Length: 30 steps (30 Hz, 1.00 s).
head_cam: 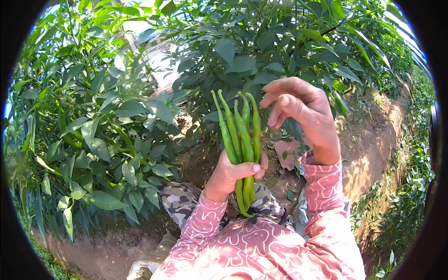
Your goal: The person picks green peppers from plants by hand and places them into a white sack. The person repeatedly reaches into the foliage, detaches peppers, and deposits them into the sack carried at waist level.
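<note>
Several long green chili peppers [245, 143] stand upright as a bunch in my left hand [232, 173], which is closed around their lower part with the thumb across them. Their stems point up and away from me, and the curved tips hang below the hand. My right hand [302, 108] is raised to the right of the stems, its fingers bent and apart, with nothing seen in it. It does not touch the bunch. More green peppers [124, 138] hang among the leaves of the pepper plant on the left.
Dense pepper plants [101, 105] rise on the left and ahead. Bare soil [364, 143] slopes at the right, beside a further row of plants [402, 210]. A reddish flat piece [287, 153] lies on the ground ahead. A pale cloth or sack [154, 257] is low at the left.
</note>
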Available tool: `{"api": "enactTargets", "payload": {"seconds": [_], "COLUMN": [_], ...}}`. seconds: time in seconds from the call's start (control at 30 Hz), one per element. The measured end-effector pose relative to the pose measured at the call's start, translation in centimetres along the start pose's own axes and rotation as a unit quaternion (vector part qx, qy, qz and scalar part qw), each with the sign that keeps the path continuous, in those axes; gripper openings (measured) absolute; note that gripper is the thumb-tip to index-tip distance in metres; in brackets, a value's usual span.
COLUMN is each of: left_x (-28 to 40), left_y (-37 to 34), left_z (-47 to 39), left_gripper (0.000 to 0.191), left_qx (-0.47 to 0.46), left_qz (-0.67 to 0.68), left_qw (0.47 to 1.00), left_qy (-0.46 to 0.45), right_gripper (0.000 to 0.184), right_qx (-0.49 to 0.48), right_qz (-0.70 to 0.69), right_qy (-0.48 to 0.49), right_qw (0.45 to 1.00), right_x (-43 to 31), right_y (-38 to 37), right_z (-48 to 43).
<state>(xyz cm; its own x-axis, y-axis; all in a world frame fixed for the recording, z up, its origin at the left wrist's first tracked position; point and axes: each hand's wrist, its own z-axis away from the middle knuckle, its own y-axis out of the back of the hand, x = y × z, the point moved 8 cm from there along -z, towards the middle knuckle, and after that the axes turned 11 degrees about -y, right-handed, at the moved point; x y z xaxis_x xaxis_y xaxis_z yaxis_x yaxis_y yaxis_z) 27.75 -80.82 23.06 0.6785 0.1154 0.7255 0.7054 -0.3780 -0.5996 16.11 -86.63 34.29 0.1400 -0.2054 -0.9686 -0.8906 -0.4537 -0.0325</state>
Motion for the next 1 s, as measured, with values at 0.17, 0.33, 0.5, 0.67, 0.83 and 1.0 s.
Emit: {"api": "enactTargets", "payload": {"seconds": [0.17, 0.33, 0.5, 0.67, 0.83, 1.0], "left_x": [-7.9, -8.6, -7.0, -1.7, 3.9, 6.4], "left_y": [-3.6, -8.7, -11.6, -14.1, -12.4, -8.1], "left_z": [-2.9, -8.9, -8.8, -8.8, -15.2, -22.6], "left_gripper": [0.064, 0.05, 0.061, 0.072, 0.065, 0.035], "left_qx": [-0.161, -0.248, -0.184, -0.208, -0.199, -0.121], "left_qz": [-0.283, -0.488, -0.145, -0.051, 0.08, 0.22], "left_qw": [0.944, 0.826, 0.971, 0.975, 0.976, 0.952], "left_qy": [0.058, -0.13, 0.054, 0.059, 0.032, 0.176], "right_gripper": [0.02, 0.043, 0.06, 0.051, 0.038, 0.029], "right_qx": [0.426, 0.326, 0.039, 0.063, -0.023, -0.163], "right_qz": [-0.071, -0.025, 0.033, 0.155, -0.285, -0.571], "right_qy": [0.151, 0.057, 0.193, 0.259, 0.126, 0.13], "right_qw": [0.889, 0.943, 0.98, 0.951, 0.95, 0.794], "right_x": [1.5, 2.9, -2.7, -1.2, 3.9, 3.8], "right_y": [17.5, 21.2, 13.2, 4.1, -0.2, 0.7], "right_z": [4.1, -1.3, -8.4, -8.8, -13.3, -13.8]}}
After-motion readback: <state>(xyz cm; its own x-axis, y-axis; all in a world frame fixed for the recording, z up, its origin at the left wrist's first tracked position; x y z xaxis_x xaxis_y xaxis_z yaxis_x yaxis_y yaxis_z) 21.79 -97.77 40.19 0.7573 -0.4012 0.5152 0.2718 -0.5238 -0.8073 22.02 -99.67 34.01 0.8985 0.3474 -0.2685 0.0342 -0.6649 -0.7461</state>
